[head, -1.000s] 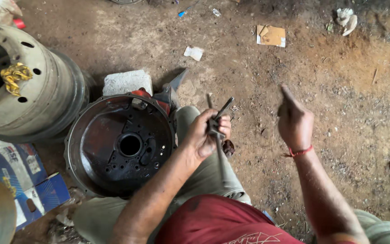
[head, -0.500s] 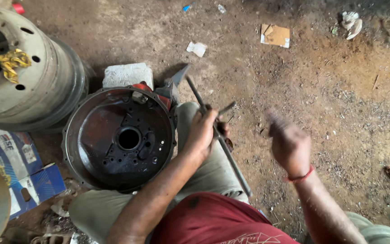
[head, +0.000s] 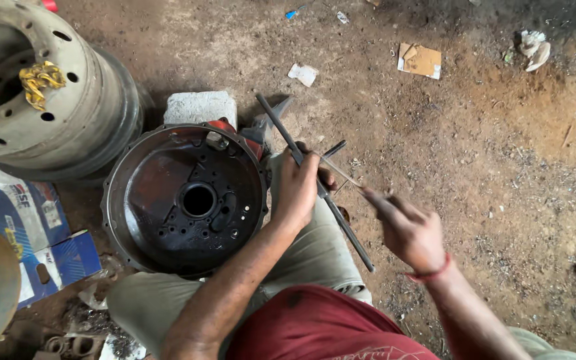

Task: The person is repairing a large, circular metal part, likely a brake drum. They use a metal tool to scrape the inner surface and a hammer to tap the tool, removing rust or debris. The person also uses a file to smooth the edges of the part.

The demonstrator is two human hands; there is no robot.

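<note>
— Two hands are at work over the person's knee. What does each hold?

— The left hand point(head: 296, 190) is clenched around a long dark metal rod point(head: 341, 217), which runs aslant from near the grey block point(head: 200, 108) down past the knee. A shorter dark bar point(head: 333, 149) sticks out beside the knuckles. The right hand point(head: 411, 230) pinches a thin pale stick point(head: 342, 175) whose far end meets the left hand.

— What has changed since a second ago?

— Back then the right hand was raised and apart from the left, and the long rod did not show. Half a second ago the rod already lay across the knee and the right hand was blurred, coming down. Now the two hands are close together, joined by the thin stick.

— And around them?

— A round dark metal housing point(head: 184, 197) with a centre hole leans by the left knee, much where it was. A pale wheel rim point(head: 41, 87) with a yellow rag point(head: 40, 79) sits at the upper left, and blue cartons point(head: 28, 230) lie below it on the dirt floor point(head: 501, 147).
</note>
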